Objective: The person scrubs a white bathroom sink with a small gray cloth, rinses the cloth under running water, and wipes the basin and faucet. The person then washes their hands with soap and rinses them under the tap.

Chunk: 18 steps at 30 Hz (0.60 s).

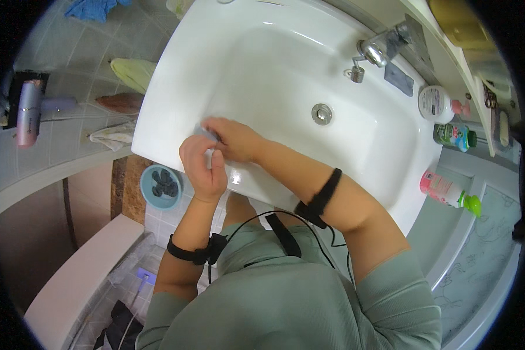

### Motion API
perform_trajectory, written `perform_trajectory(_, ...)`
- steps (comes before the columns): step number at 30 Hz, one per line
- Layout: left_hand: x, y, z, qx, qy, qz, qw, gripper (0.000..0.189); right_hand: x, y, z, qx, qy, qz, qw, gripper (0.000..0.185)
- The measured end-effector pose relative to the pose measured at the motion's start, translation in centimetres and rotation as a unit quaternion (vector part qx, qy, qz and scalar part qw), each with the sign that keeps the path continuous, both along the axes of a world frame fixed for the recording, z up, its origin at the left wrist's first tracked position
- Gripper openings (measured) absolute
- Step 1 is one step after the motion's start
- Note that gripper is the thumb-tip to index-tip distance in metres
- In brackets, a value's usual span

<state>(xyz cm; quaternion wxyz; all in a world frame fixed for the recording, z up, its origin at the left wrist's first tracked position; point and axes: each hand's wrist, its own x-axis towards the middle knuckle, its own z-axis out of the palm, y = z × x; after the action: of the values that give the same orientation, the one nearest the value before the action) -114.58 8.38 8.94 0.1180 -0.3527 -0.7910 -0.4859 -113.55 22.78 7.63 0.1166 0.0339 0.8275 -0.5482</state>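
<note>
At the left front rim of a white washbasin (pixel 166 100), a small grey cloth (pixel 204 132) shows between my two hands. My right hand (pixel 236 139) is closed over it, with the wrist bent toward the left. Close beside it, my left hand (pixel 201 168) has curled fingers at the cloth's edge and its thumb raised. Whether the left fingers grip the cloth is hidden. Past my right hand lie the basin's bowl and its metal drain (pixel 322 114).
A chrome faucet (pixel 376 50) stands at the back right, with another grey cloth (pixel 399 79) beside it. Several bottles, including a white pump bottle (pixel 435 104), line the right side. A blue bucket (pixel 161 203) with dark cloth stands below left. Cables (pixel 284 213) run between my armbands.
</note>
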Motion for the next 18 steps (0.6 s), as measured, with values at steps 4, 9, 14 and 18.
perform_trajectory(4, 0.0, 0.2, -0.6, 0.013, -0.025, 0.016, 0.999, 0.022, 6.6, 5.0, -1.3, 0.021, -0.108, 0.11, 0.988, 0.045)
perform_trajectory(9, -0.1, 0.9, -0.1, -0.067, -0.017, 0.019, 0.997, 0.021, 20.5, 15.7, -1.8, 0.057, -0.396, -0.052, 0.915, 0.044)
perform_trajectory(14, 1.7, 5.2, 3.6, -0.184, 0.014, -0.011, 0.983, 0.032, 25.5, 18.1, -3.1, 0.044, -0.344, -0.122, 0.93, 0.063)
perform_trajectory(18, 3.7, 16.4, 8.8, -0.087, -0.343, -0.267, 0.896, 0.044, 23.9, 17.5, -3.4, 0.133, -0.318, -0.099, 0.933, 0.049)
